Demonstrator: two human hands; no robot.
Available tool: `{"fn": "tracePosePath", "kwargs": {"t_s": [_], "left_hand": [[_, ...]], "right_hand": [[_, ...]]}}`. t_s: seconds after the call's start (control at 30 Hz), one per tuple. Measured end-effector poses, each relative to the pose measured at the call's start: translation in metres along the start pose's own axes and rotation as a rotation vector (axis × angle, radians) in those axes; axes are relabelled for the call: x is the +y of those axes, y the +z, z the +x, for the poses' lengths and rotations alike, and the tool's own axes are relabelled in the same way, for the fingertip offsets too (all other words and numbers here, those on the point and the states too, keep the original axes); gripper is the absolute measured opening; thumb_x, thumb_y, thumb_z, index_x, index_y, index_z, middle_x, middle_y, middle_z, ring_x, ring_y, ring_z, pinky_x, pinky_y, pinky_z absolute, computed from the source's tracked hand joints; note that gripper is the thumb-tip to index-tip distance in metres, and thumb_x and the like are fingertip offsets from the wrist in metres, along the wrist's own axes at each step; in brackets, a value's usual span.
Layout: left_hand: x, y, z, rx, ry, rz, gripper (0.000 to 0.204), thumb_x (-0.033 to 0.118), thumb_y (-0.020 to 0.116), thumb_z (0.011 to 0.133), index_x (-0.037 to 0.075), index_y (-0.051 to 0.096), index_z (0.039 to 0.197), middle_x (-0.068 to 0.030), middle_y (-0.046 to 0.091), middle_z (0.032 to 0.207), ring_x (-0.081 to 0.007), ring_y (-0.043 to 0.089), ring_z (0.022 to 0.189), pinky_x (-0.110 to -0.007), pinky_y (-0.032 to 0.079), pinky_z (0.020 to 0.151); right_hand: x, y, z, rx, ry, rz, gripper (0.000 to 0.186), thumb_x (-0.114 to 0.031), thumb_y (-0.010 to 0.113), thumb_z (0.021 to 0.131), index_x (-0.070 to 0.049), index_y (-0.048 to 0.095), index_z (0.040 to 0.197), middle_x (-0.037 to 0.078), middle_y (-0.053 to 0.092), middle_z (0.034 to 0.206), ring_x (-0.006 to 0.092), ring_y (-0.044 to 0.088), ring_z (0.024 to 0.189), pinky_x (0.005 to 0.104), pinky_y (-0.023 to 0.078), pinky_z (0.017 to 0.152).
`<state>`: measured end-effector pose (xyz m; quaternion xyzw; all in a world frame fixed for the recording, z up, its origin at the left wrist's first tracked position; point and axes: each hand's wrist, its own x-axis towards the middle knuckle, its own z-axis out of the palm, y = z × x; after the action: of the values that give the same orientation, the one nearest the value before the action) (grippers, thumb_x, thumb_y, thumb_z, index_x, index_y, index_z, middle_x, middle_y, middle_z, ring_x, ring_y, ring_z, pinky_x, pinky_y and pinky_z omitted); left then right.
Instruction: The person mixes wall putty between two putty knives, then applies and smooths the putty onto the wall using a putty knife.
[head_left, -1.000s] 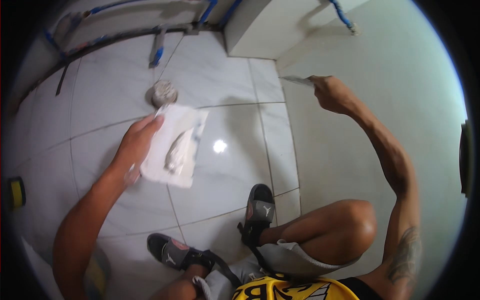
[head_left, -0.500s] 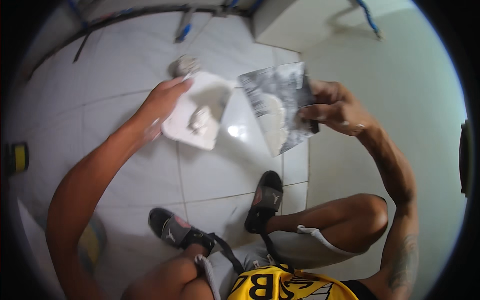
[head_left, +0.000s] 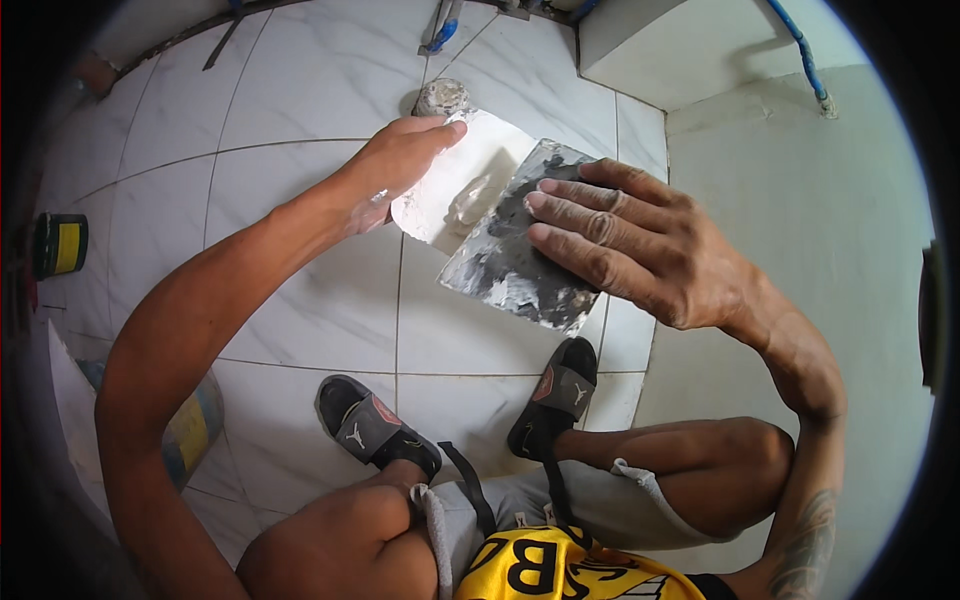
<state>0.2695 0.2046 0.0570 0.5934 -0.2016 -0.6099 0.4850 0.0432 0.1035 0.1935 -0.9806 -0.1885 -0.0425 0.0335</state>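
Observation:
My left hand [head_left: 408, 158] is closed on the far left edge of a white flat plate [head_left: 428, 205], its thumb on top. A lump of wet white putty [head_left: 474, 203] lies on that plate. My right hand [head_left: 650, 240] grips a dark, putty-smeared flat scraper plate [head_left: 510, 265]; several fingers lie over its upper face, and the thumb is hidden below. The dark plate's left edge overlaps the right part of the white plate, beside the putty. Whether the two plates touch, I cannot tell.
A round, putty-crusted piece [head_left: 443, 97] sits on the white tile floor [head_left: 300, 310] beyond my left hand. Blue pipes stick out at the back [head_left: 441, 35] and from the right wall [head_left: 800, 50]. A dark green bucket [head_left: 62, 246] and a printed bag [head_left: 197, 428] are at left.
My right hand has brought the dark plate left, over the white plate's edge. The dark plate is turned, and my fingers now lie across its upper face. The view has shifted slightly.

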Motion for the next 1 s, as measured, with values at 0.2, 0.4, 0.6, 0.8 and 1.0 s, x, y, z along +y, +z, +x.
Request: {"fn": "tracePosePath", "kwargs": {"t_s": [0.2,0.4,0.6,0.8,1.0], "left_hand": [[0.008,0.009,-0.008,-0.099,0.004,-0.027,0.044,0.034,0.052,0.100,0.003,0.051,0.130,-0.0081,0.062,0.114,-0.0152,0.063,0.101,-0.031,0.056,0.080],[0.012,0.017,-0.014,-0.097,0.028,-0.013,0.042,0.033,0.051,0.101,0.002,0.051,0.129,-0.0081,0.062,0.113,-0.0144,0.062,0.101,-0.030,0.056,0.080],[0.006,0.008,-0.007,-0.132,0.030,0.007,0.052,0.034,0.052,0.099,-0.001,0.044,0.137,-0.0144,0.055,0.128,-0.0206,0.054,0.118,-0.033,0.050,0.093],[0.004,0.017,0.002,-0.058,0.063,0.024,0.056,0.034,0.052,0.100,-0.004,0.042,0.139,-0.0166,0.054,0.133,-0.0220,0.053,0.120,-0.034,0.048,0.095],[0.009,0.026,-0.002,-0.084,0.092,-0.084,0.046,0.030,0.050,0.101,-0.004,0.050,0.132,-0.0131,0.062,0.119,-0.0188,0.062,0.105,-0.032,0.052,0.087]], "right_hand": [[-0.006,0.013,0.002,0.007,-0.029,-0.065,0.039,-0.021,0.059,0.089,-0.010,0.060,0.126,0.019,0.060,0.129,0.0333,0.061,0.116,0.0489,0.049,0.100],[-0.014,0.014,0.001,-0.071,0.027,-0.074,0.041,-0.021,0.057,0.089,-0.013,0.059,0.129,0.014,0.059,0.132,0.0318,0.057,0.123,0.0509,0.047,0.101],[-0.015,0.022,-0.003,-0.118,0.091,-0.054,0.043,-0.017,0.054,0.090,-0.009,0.056,0.133,0.014,0.058,0.133,0.0308,0.057,0.123,0.0501,0.046,0.102],[-0.012,0.017,-0.011,-0.153,0.119,-0.015,0.043,-0.015,0.054,0.090,-0.006,0.054,0.132,0.017,0.059,0.131,0.0310,0.058,0.122,0.0494,0.046,0.103],[0.005,0.001,-0.017,-0.097,0.111,0.013,0.028,-0.011,0.056,0.087,-0.003,0.062,0.113,0.016,0.066,0.116,0.0283,0.065,0.108,0.0405,0.050,0.096]]}}
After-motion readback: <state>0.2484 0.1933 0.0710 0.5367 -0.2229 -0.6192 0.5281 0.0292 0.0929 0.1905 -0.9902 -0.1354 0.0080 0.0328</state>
